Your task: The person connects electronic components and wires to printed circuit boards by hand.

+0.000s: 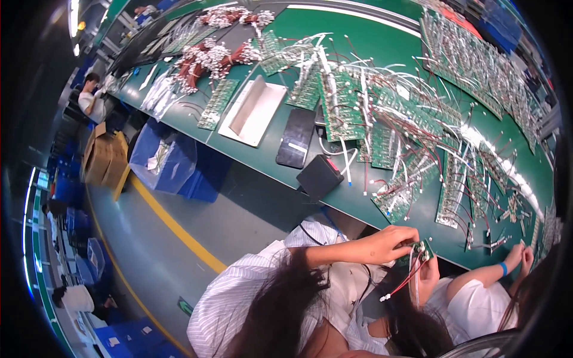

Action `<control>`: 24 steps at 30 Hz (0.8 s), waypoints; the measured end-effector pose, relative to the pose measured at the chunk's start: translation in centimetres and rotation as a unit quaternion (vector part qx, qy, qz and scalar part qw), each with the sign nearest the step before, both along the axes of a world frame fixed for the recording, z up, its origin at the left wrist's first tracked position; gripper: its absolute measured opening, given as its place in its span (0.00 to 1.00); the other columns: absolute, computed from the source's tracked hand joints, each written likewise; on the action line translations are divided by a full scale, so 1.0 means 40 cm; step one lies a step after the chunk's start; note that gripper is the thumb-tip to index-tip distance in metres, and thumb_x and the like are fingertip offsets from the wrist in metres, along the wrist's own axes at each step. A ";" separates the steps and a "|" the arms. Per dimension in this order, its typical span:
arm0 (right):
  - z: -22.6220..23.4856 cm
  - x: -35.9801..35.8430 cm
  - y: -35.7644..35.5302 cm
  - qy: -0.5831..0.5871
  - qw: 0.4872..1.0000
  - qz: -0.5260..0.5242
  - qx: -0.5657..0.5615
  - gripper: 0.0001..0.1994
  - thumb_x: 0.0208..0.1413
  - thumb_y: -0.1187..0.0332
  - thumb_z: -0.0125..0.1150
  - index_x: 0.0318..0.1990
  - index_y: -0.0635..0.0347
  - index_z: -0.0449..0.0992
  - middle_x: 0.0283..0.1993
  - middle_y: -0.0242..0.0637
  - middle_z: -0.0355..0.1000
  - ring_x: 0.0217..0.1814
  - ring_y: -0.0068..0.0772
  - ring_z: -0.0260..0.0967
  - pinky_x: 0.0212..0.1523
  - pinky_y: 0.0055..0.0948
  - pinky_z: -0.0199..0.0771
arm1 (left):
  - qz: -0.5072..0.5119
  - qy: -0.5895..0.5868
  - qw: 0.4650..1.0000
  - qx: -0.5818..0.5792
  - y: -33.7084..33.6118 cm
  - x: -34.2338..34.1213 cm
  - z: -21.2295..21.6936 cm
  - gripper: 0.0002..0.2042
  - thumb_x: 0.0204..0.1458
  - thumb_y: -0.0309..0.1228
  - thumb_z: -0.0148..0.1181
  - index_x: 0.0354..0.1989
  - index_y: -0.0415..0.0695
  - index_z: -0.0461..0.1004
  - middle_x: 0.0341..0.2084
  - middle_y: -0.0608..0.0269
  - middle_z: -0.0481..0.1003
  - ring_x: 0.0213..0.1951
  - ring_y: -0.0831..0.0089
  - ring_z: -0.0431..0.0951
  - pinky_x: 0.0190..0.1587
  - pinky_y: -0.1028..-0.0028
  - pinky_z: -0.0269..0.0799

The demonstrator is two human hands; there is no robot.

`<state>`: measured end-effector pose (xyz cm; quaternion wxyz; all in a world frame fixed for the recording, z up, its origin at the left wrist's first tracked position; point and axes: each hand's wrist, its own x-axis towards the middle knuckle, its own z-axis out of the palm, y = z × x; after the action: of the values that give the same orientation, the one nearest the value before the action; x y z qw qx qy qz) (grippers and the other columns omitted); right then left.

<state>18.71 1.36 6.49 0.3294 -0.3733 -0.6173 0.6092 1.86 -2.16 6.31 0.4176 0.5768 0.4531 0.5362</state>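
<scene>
My left hand [394, 238] reaches in from the left and pinches the top of a small green circuit board [422, 249]. My right hand [431, 275] grips the same board from below. Red and white wires [403, 283] hang off the board and end in a white connector [385, 296]. The board is held just off the near edge of the green workbench [352, 200]. My striped sleeve and dark hair hide my right forearm.
Many wired circuit boards [388, 137] cover the bench, along with a white tray [253, 110], a black flat device [296, 138] and a black box [320, 175]. A co-worker's hands [520, 256] work at right. Blue bins [164, 158], cardboard boxes [102, 156] and a yellow floor line [179, 230] lie left.
</scene>
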 end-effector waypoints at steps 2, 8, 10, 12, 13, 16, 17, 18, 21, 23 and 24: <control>0.028 -0.010 -0.012 -0.001 1.000 -0.015 -0.013 0.12 0.51 0.80 0.48 0.44 0.72 0.64 0.41 0.36 0.64 0.44 0.24 0.63 0.45 0.20 0.63 | 0.002 -0.014 1.000 0.018 -0.002 -0.007 0.003 0.08 0.43 0.23 0.52 0.29 0.36 0.60 0.22 0.53 0.65 0.27 0.59 0.67 0.29 0.66 0.61; 0.009 -0.058 -0.012 -0.111 0.989 -0.101 -0.005 0.09 0.48 0.84 0.48 0.39 0.72 0.67 0.38 0.37 0.65 0.41 0.24 0.64 0.42 0.21 0.68 | 0.045 0.030 0.999 -0.006 0.018 -0.017 -0.017 0.10 0.38 0.20 0.55 0.29 0.36 0.60 0.21 0.48 0.66 0.28 0.50 0.70 0.28 0.65 0.63; 0.022 -0.096 -0.001 -0.120 0.985 -0.081 0.096 0.10 0.44 0.86 0.51 0.37 0.70 0.68 0.35 0.39 0.66 0.38 0.25 0.66 0.37 0.24 0.71 | 0.093 0.075 0.993 -0.024 0.005 -0.035 -0.004 0.08 0.41 0.21 0.56 0.30 0.38 0.66 0.23 0.52 0.71 0.26 0.60 0.74 0.27 0.70 0.66; 0.027 -0.115 0.005 -0.115 0.980 -0.075 0.142 0.10 0.42 0.85 0.52 0.35 0.70 0.69 0.32 0.43 0.67 0.34 0.30 0.69 0.33 0.24 0.71 | 0.099 0.030 0.991 -0.090 -0.004 -0.038 -0.013 0.09 0.44 0.17 0.53 0.35 0.37 0.67 0.25 0.58 0.74 0.28 0.77 0.75 0.29 0.78 0.70; 0.015 -0.116 0.008 -0.118 0.975 -0.081 0.170 0.09 0.42 0.86 0.52 0.35 0.71 0.68 0.30 0.43 0.66 0.31 0.34 0.69 0.32 0.24 0.71 | 0.090 0.065 0.988 -0.103 0.000 -0.042 -0.021 0.10 0.44 0.16 0.52 0.36 0.36 0.68 0.24 0.59 0.75 0.29 0.77 0.76 0.30 0.79 0.71; 0.019 -0.114 0.015 -0.106 0.972 -0.127 0.168 0.10 0.42 0.85 0.52 0.35 0.70 0.69 0.29 0.43 0.65 0.28 0.34 0.69 0.29 0.25 0.70 | 0.076 0.112 0.987 -0.090 0.028 -0.031 -0.005 0.07 0.44 0.17 0.53 0.33 0.34 0.69 0.22 0.57 0.74 0.27 0.78 0.76 0.28 0.79 0.69; 0.008 -0.116 0.015 -0.093 0.968 -0.139 0.184 0.10 0.42 0.85 0.52 0.35 0.70 0.69 0.29 0.42 0.66 0.27 0.33 0.69 0.28 0.25 0.70 | 0.082 0.122 0.984 -0.098 0.027 -0.029 -0.007 0.06 0.44 0.17 0.53 0.33 0.34 0.70 0.22 0.56 0.74 0.27 0.78 0.76 0.28 0.79 0.69; 0.004 -0.115 0.010 -0.099 0.967 -0.149 0.181 0.10 0.42 0.85 0.52 0.35 0.70 0.69 0.29 0.42 0.66 0.27 0.33 0.69 0.28 0.25 0.70 | 0.070 0.120 0.985 -0.100 0.025 -0.024 -0.007 0.06 0.44 0.17 0.53 0.33 0.34 0.70 0.22 0.56 0.74 0.27 0.78 0.76 0.28 0.79 0.69; -0.003 -0.120 -0.006 -0.115 0.953 -0.180 0.217 0.09 0.42 0.85 0.52 0.34 0.69 0.69 0.28 0.42 0.67 0.27 0.35 0.69 0.28 0.25 0.69 | 0.109 0.145 0.980 -0.078 0.012 -0.014 -0.007 0.06 0.44 0.17 0.53 0.32 0.34 0.70 0.21 0.55 0.74 0.26 0.78 0.76 0.27 0.79 0.69; 0.000 -0.122 -0.017 -0.124 0.938 -0.203 0.253 0.08 0.42 0.84 0.52 0.34 0.69 0.69 0.28 0.41 0.68 0.26 0.37 0.69 0.27 0.25 0.68 | 0.152 0.147 0.976 -0.047 0.003 -0.002 0.003 0.06 0.43 0.17 0.53 0.32 0.34 0.71 0.20 0.54 0.73 0.25 0.76 0.76 0.27 0.79 0.69; 0.001 -0.123 -0.023 -0.125 0.937 -0.204 0.253 0.08 0.42 0.84 0.52 0.34 0.69 0.69 0.28 0.41 0.68 0.26 0.37 0.69 0.27 0.25 0.68 | 0.151 0.146 0.976 -0.047 -0.001 0.004 0.004 0.06 0.43 0.17 0.53 0.32 0.34 0.71 0.20 0.54 0.73 0.25 0.76 0.76 0.27 0.79 0.69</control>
<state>13.81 0.44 6.53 0.4504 -0.4690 -0.6975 0.3010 2.01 -2.19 6.46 0.2876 0.5536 0.6161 0.4809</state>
